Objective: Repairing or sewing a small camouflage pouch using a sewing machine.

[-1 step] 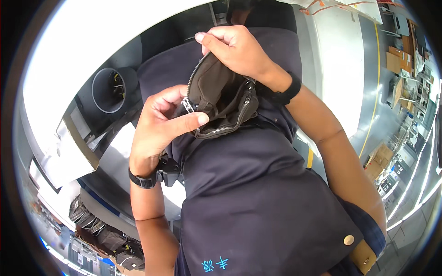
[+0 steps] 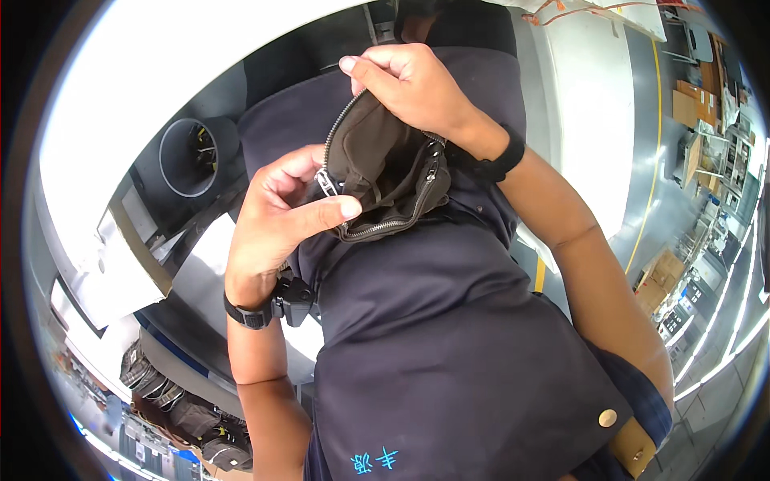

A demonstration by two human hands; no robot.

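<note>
Two hands, left hand [image 2: 277, 220], right hand [image 2: 413, 84], one pouch [image 2: 381, 164]

Head cam, looking down, close on torso.

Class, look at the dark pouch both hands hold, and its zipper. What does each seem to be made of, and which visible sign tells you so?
Pouch: probably soft woven fabric, matte dark brown; it folds and creases. Zipper: apparently metal; its teeth glint silver-grey.
</note>
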